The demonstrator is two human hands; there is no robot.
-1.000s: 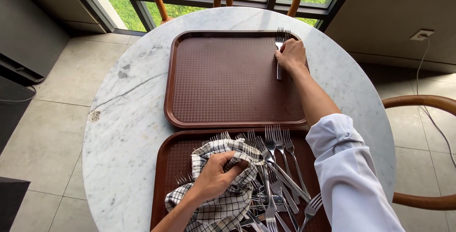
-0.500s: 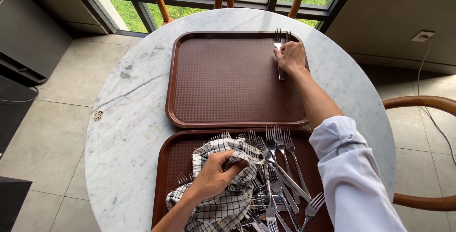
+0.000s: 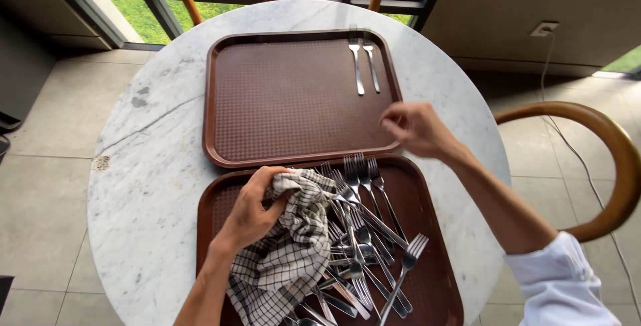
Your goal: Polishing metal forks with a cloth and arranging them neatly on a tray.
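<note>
Under the fingers of the left hand (image 3: 252,211) lies a checked cloth (image 3: 292,246), bunched and gripped at its upper edge, with the rest trailing down over the near brown tray (image 3: 441,286). Just beside those fingers, to their right, a heap of forks (image 3: 364,246) lies crossed and piled on the same tray, some touching the cloth. The right hand (image 3: 415,127) hovers over the near right corner of the far brown tray (image 3: 294,99), its fingers loosely curled and holding nothing. Well beyond those fingertips, near the far edge of that tray, two forks (image 3: 364,66) lie side by side, tines pointing away. Both trays sit touching on a round marble table (image 3: 147,159).
</note>
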